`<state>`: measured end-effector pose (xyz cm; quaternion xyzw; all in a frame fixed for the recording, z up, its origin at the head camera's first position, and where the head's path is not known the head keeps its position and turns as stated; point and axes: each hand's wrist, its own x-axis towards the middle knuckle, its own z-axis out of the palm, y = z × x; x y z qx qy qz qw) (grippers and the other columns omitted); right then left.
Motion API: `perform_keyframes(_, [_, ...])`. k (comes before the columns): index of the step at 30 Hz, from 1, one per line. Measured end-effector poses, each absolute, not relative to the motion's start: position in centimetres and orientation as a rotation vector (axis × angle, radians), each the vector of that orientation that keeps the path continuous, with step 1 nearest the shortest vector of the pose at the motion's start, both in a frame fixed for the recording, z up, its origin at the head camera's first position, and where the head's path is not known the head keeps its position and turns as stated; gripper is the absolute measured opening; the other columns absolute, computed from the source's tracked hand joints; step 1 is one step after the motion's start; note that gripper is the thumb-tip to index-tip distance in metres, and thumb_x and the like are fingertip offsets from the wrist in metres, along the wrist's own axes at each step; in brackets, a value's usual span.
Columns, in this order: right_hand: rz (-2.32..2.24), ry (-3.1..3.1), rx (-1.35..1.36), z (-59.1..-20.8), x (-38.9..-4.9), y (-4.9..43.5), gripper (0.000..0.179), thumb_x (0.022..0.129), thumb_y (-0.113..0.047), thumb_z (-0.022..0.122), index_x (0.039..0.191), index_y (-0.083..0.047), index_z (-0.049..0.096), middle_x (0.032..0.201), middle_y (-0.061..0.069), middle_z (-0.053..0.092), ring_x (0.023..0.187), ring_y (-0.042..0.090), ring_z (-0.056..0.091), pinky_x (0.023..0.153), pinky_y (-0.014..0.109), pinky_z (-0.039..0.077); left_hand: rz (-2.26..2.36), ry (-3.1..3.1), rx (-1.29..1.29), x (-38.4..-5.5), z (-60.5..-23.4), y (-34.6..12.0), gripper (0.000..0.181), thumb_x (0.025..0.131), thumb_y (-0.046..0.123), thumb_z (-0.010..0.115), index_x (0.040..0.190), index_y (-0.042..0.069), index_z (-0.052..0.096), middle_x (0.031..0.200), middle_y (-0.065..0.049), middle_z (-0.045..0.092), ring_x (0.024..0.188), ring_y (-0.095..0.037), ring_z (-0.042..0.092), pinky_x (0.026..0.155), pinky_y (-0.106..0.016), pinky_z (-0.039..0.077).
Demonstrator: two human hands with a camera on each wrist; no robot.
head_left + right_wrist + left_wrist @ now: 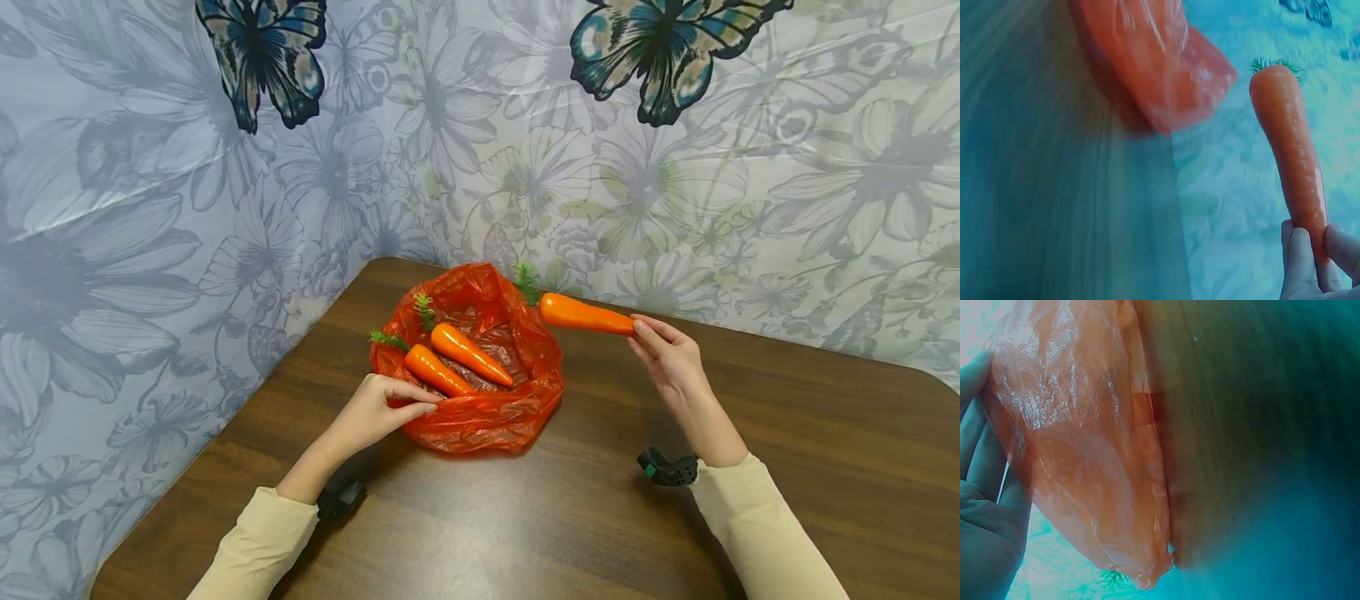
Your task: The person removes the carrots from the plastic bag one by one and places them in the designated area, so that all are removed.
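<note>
Remotely, I watch the left hand (381, 410) pinch the near rim of a red plastic bag (487, 423) (two orange carrots (471, 355) inside); farther right, a third carrot (585, 315), its leafy top (527, 282) just beside the bag, is pinched at the tip by the right hand (678, 367).

Your head camera looks forward and down across the table (510, 517) from its near side. Your left wrist camera (341, 500) and right wrist camera (667, 468) look toward the red bag (480, 427) from much closer; all views share it.
</note>
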<state>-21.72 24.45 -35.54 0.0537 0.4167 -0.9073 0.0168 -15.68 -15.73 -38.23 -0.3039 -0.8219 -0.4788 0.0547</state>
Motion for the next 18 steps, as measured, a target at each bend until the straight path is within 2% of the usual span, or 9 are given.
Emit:
perform_keyframes(9, [-2.886, 1.146, 0.302, -37.3, -20.8, 29.2, 0.020, 0.087, 0.010, 0.056, 0.084, 0.002, 0.074, 0.089, 0.009, 0.067, 0.083, 0.018, 0.067, 0.080, 0.028, 0.048, -1.449, -2.544, -0.919, -15.5, -38.2, -15.9, 0.015, 0.080, 0.004, 0.073, 0.095, 0.006, 0.076, 0.090, 0.003, 0.070, 0.086, -0.011, 0.065, 0.076, -0.028, 0.052])
perform_keyframes(18, [-2.820, 1.250, 0.429, -38.6, -20.5, 31.3, 0.017, 0.087, 0.006, 0.059, 0.082, -0.001, 0.074, 0.085, 0.006, 0.067, 0.080, 0.014, 0.066, 0.077, 0.027, 0.050, -1.446, -2.536, -0.919, -15.4, -38.2, -15.8, 0.015, 0.080, 0.003, 0.073, 0.095, 0.005, 0.075, 0.090, 0.002, 0.070, 0.086, -0.012, 0.065, 0.075, -0.028, 0.052])
